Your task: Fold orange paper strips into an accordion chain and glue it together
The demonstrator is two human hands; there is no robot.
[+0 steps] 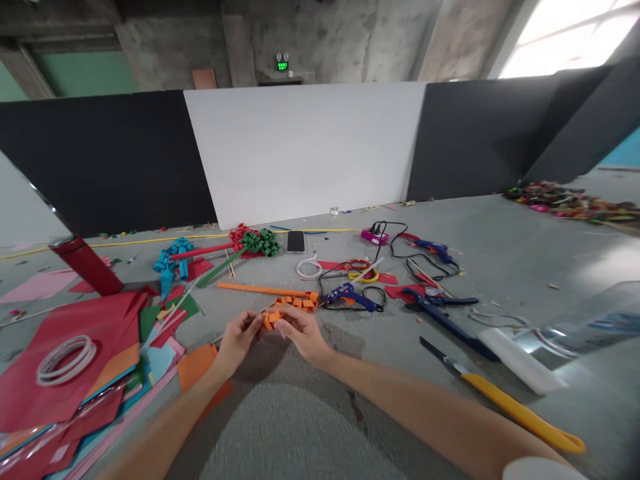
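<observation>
Above the gray floor (280,427), our L hand (238,337) & R hand (303,331) both pinch, just this side of the orange paper chain (303,304), a small orange paper curl (273,321) btwn them. IMO we'd best press lightly so folds don't crush.

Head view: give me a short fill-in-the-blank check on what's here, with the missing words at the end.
1. The left hand and right hand hold a folded paper piece coloured ____.
2. The knife has a ____ handle.
3. The white rings lie on ____ paper.
4. The glowing sign reads ____.

Missing words: orange; yellow; red; EXIT.
</observation>
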